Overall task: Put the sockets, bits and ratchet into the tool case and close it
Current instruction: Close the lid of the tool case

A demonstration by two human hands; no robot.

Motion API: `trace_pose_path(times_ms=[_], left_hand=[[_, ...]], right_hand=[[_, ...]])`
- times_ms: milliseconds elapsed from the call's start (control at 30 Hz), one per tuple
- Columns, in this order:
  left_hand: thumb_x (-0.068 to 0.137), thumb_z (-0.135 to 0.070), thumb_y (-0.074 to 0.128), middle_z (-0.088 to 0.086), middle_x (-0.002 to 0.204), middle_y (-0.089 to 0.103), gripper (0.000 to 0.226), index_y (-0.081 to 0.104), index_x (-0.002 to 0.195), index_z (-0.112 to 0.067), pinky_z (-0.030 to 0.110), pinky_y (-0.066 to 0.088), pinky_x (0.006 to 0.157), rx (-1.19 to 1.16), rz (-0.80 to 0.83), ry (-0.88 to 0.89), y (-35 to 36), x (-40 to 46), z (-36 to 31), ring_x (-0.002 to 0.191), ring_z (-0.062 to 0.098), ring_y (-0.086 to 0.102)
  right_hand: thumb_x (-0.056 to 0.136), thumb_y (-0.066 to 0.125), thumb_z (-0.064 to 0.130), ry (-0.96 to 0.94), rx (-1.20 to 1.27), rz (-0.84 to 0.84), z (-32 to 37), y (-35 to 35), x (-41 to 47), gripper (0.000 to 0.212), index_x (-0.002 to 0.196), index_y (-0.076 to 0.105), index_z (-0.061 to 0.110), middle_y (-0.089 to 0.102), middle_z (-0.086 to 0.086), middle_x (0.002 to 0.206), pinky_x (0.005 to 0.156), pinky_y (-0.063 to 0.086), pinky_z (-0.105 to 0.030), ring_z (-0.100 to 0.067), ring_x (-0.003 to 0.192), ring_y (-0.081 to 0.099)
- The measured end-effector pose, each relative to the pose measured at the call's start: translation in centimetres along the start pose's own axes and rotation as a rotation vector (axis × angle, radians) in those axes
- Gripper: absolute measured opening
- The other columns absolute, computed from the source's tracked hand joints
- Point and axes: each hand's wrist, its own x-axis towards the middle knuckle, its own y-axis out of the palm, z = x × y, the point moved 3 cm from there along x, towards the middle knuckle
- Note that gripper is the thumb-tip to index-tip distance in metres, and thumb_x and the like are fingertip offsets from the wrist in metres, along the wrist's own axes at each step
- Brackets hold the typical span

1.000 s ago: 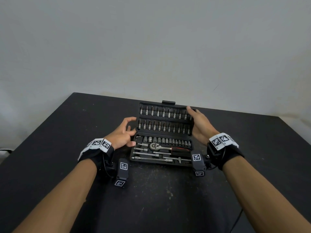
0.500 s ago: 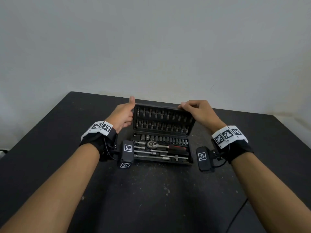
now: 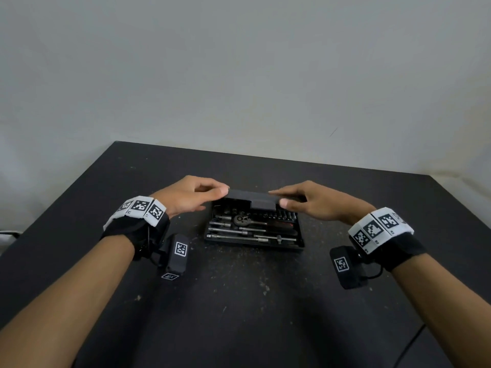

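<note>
Your left hand (image 3: 190, 196) and right hand (image 3: 310, 201) pinch the two ends of the lid (image 3: 252, 195) of the tool case (image 3: 253, 229), which sits at the middle of the black table (image 3: 239, 301), its long axis running left to right, parallel to the near edge. Each hand holds the lid's free edge between thumb and fingers, and neither is nearer than the other: they grip it evenly. The lid is tipped well forward over the open tray, its central latch tab (image 3: 263, 204) hanging at the front, with a gap to the tray's front rim, so the case is not yet shut. Below that gap the ratchet (image 3: 240, 218), a row of sockets (image 3: 279, 215) and long extension bars (image 3: 247, 231) lie seated in their slots; the bits are hidden under the lid. The closing move likely turns on bringing that edge straight down toward you until the tab meets the front rim. No brand or lettering on the case can be read; the only markings are square coded tags on the wristbands (image 3: 139, 208).
</note>
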Motion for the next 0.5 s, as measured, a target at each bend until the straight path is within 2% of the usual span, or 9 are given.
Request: trace_pose_path(times_ms=[67, 167, 233, 300, 400, 500], left_hand=[[0.078, -0.054, 0.075, -0.017, 0.128, 0.067, 0.047, 0.071, 0.122, -0.036, 0.035, 0.045, 0.111, 0.064, 0.021, 0.033, 0.1, -0.3, 0.1, 0.126, -0.002, 0.056], [0.076, -0.047, 0.084, -0.016, 0.149, 0.049, 0.058, 0.064, 0.130, -0.038, 0.035, 0.027, 0.122, 0.288, 0.082, 0.010, 0.3, -0.5, 0.1, 0.141, 0.007, 0.041], [0.078, -0.044, 0.084, -0.021, 0.154, 0.040, 0.060, 0.061, 0.133, -0.042, 0.036, 0.024, 0.121, 0.467, 0.085, -0.017, 0.8, -0.4, 0.4, 0.144, 0.008, 0.035], [0.081, -0.039, 0.083, -0.024, 0.155, 0.037, 0.059, 0.058, 0.134, -0.045, 0.034, 0.025, 0.118, 0.575, 0.033, -0.011, 1.4, -0.5, 0.4, 0.145, 0.011, 0.033], [0.079, -0.040, 0.083, -0.021, 0.158, 0.033, 0.069, 0.051, 0.140, -0.046, 0.036, 0.027, 0.118, 0.638, -0.003, -0.022, 2.2, -0.6, 0.2, 0.145, 0.015, 0.033], [0.078, -0.044, 0.083, -0.019, 0.163, 0.025, 0.084, 0.040, 0.150, -0.044, 0.040, 0.027, 0.120, 0.713, 0.013, -0.045, 3.0, -0.5, 0.0, 0.149, 0.016, 0.026]], right_hand=[[0.104, 0.056, 0.041, 0.023, -0.063, 0.016, -0.1, 1.0, -0.3, 0.050, 0.153, 0.047, 0.035, 0.053, 0.012, 0.152, 0.117, 0.039, -0.031, -0.005, 0.136, 0.051], [0.100, 0.061, 0.044, 0.094, -0.167, 0.068, -0.2, 3.3, -0.8, 0.065, 0.158, 0.031, 0.043, 0.028, 0.008, 0.168, 0.126, 0.024, -0.037, -0.015, 0.152, 0.031], [0.100, 0.062, 0.042, 0.117, -0.245, 0.114, 0.0, 5.1, -0.9, 0.075, 0.161, 0.019, 0.045, 0.007, 0.007, 0.173, 0.126, 0.010, -0.036, -0.015, 0.158, 0.010], [0.101, 0.060, 0.040, 0.126, -0.297, 0.143, 0.2, 6.1, -0.8, 0.079, 0.162, 0.010, 0.045, -0.006, 0.005, 0.173, 0.127, 0.005, -0.040, -0.016, 0.159, -0.006], [0.099, 0.061, 0.048, 0.152, -0.299, 0.127, 0.7, 6.2, -0.5, 0.084, 0.163, 0.007, 0.044, -0.008, 0.002, 0.173, 0.129, 0.006, -0.045, -0.019, 0.159, -0.009], [0.094, 0.060, 0.062, 0.183, -0.350, 0.124, 1.3, 7.5, -0.1, 0.095, 0.162, -0.003, 0.044, -0.013, -0.006, 0.172, 0.128, 0.002, -0.055, -0.027, 0.158, -0.014]])
